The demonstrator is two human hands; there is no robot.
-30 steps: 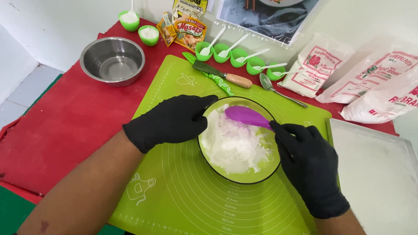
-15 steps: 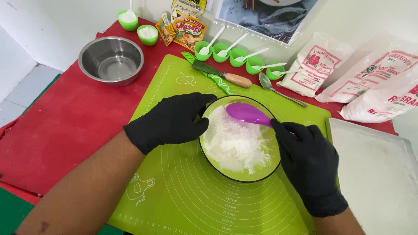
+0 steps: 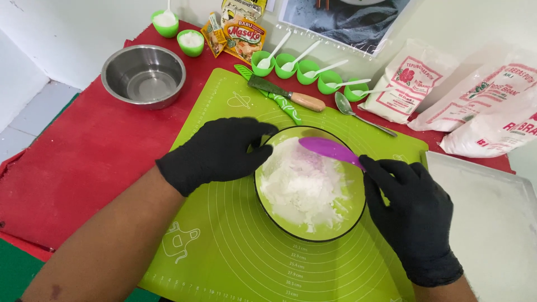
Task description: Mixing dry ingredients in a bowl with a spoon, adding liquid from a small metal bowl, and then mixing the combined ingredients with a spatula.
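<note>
Gloved hands work white flour in a round bowl on a green silicone mat (image 3: 235, 246).

The glossy bowl (image 3: 279, 215) sits mid-mat; the left hand (image 3: 221, 154) grips its rim, the right hand (image 3: 411, 215) clasps a smooth purple spatula (image 3: 330, 150) over the powdery flour (image 3: 305, 184).

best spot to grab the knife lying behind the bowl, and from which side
Take the knife by its tan wooden handle, the end pointing right toward the metal spoon. Come from above and from the right: the handle lies flat and clear on the green mat, while the blade end points left.
</note>
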